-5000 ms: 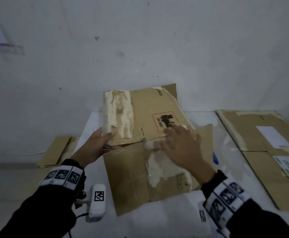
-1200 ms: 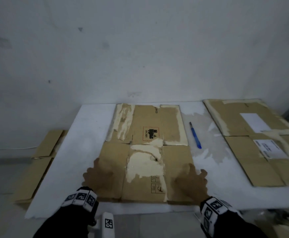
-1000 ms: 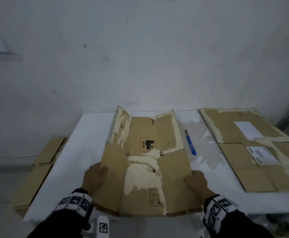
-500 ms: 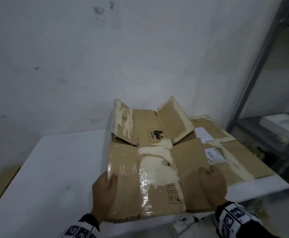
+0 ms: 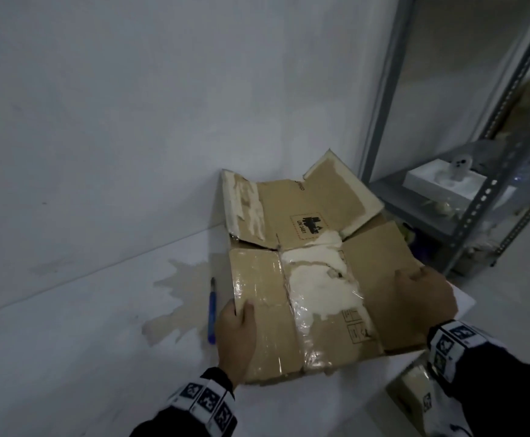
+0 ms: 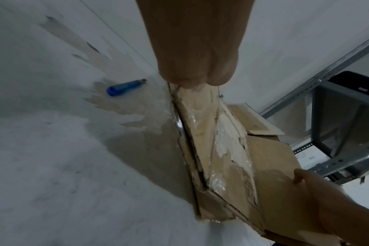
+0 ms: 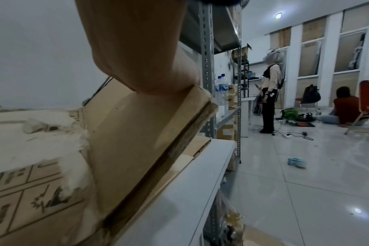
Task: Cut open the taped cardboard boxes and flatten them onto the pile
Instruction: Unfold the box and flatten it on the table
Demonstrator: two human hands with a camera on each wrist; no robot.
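Both hands are on the cardboard: the left hand (image 5: 236, 337) grips the near left edge of the flattened box (image 5: 314, 275), thumb on top and fingers curled underneath, and the right hand (image 5: 426, 298) clamps the right edge the same way, thumb pressed on the brown panel. The box is held just above the right end of the white desk (image 5: 68, 342), its far flaps tilting upward (one smeared with torn white paper, the other bare brown at the corner). Clear tape shines across the near panels, and a ragged white patch runs down the middle beside small printed symbols. Through the right wrist camera more flat cardboard (image 7: 197, 146) lies on the desk under the held box, right at the desk's end. A blue knife (image 5: 212, 310) lies on the desk just left of the box, beside the left hand, on a worn brownish patch of the surface. Beyond the desk's right end stands a grey metal shelf (image 5: 478, 197) carrying a white tray.
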